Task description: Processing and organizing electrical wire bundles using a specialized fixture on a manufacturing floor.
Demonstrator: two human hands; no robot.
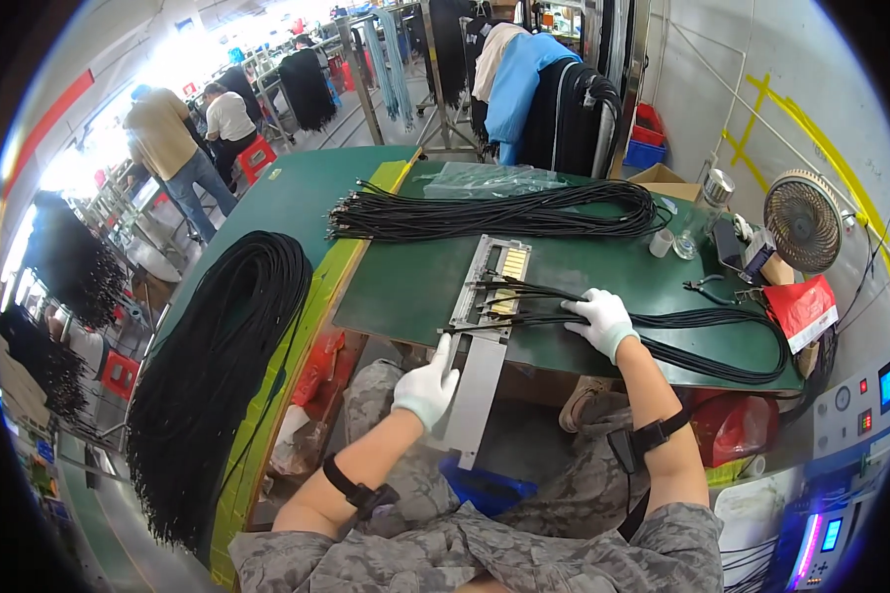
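A metal fixture (473, 287) with a row of yellowish slots lies across the green table's front edge. Several black cables (539, 290) have their ends on it and loop away to the right. My left hand (428, 387), in a white glove, is at the fixture's near end. Its index finger is stretched out, with the tip beside a cable end, and the thumb stands apart from it. My right hand (603, 321), also gloved, is closed over the cables just right of the fixture. Its palm side is hidden. A grey metal plate (476, 400) extends from the fixture toward my lap.
A long cable bundle (494, 212) lies behind the fixture; a larger bundle (222, 366) hangs over the left table. At right are a fan (803, 219), pliers (707, 289), a red bag (801, 308) and small jars (685, 244). Two people are in the left background.
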